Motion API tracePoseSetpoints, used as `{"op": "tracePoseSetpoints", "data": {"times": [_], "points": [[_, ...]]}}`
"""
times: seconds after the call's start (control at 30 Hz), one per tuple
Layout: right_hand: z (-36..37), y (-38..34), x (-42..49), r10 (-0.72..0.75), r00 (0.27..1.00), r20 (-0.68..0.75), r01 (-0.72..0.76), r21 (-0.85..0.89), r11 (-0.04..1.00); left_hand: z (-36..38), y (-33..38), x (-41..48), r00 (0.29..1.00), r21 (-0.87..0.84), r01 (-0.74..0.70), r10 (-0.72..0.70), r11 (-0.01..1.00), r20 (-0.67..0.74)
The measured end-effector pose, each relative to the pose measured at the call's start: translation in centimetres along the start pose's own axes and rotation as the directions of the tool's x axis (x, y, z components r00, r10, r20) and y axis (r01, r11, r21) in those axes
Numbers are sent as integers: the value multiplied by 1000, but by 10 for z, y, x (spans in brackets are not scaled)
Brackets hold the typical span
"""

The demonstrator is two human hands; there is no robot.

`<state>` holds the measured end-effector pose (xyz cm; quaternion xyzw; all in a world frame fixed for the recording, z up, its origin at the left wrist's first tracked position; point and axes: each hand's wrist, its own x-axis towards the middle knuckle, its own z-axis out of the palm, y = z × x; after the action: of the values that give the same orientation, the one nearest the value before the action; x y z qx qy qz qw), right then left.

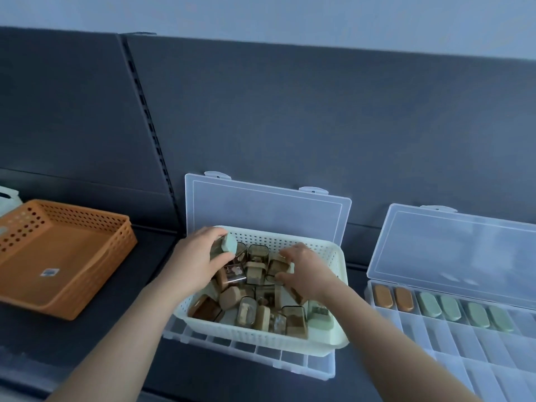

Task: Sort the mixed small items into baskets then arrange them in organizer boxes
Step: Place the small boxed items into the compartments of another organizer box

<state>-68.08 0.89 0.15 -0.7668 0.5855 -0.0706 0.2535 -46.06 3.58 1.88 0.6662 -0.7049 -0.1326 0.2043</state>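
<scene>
hands | left hand (200, 258) grips green-capped jar (228, 246); right hand (309, 272) pinches brown jar (274, 265) | both in white basket (333, 342)

**Behind and beneath your work**

You stand at a dark grey shelf (34, 343) that runs across the whole view. Behind it rise two dark back panels, one on the left (58, 111) and a wider one on the right (290, 126). Between them a slotted rail (148, 117) runs up at a slant, with a small pale clip (142, 33) at its top. Above the panels you see a plain pale wall (290, 15). At the far left edge a white object (7, 198) shows only in part; you cannot tell what it is.
</scene>
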Motion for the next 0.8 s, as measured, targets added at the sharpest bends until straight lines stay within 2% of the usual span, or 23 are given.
{"op": "tracePoseSetpoints", "data": {"times": [0.13,0.2,0.27,0.33,0.4,0.53,0.63,0.67,0.8], "points": [[6,-2,5,44,999,-6,-44,4,999,-3,6,-23,999,-275,8,-22,962,-48],[8,-2,6,56,998,-10,-56,38,998,-2,9,-33,997,-471,47,-74,881,-39],[9,-1,5,65,998,-10,-64,102,993,0,15,-39,991,-671,89,-131,736,-12],[9,0,4,64,998,9,-64,146,987,5,24,-41,982,-837,127,-188,532,30],[9,2,4,55,998,12,-56,224,973,8,31,-43,973,-909,141,-225,392,54],[-3,6,-3,38,991,-128,16,394,919,12,39,-43,967,-918,164,-244,361,77],[-26,13,-24,46,981,-190,82,611,788,17,55,-43,970,-930,166,-223,328,95],[-33,19,-34,47,979,-198,101,671,734,19,64,-43,974,-924,161,-208,345,92],[-60,56,-79,89,972,-219,126,797,591,33,113,-44,996,-849,89,-67,521,63]]}}
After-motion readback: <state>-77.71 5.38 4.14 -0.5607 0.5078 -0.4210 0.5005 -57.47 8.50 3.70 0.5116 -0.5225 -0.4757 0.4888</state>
